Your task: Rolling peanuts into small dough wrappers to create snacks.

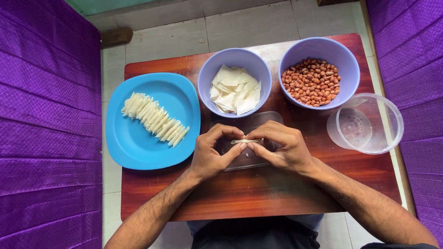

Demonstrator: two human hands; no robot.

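1. One low wooden table (pixel 258 198) of reddish-brown stood on a pale tiled floor (pixel 184 32), with purple quilted fabric (pixel 46 129) close on both sides.
2. Both hands met over a clear plastic lid (pixel 244 159) at the table's middle. The left hand (pixel 210 154) and the right hand (pixel 284 147) were nearly closed, fingertips pinching the ends of a small rolled wrapper (pixel 245 141).
3. A blue plate (pixel 134 143) of finished rolls (pixel 154 119) overhung the left edge. Two lilac bowls held wrapper sheets (pixel 234 90) and peanuts (pixel 312 81); a clear tub (pixel 367 123) sat at the right edge. Bare wood lay nearest the person.
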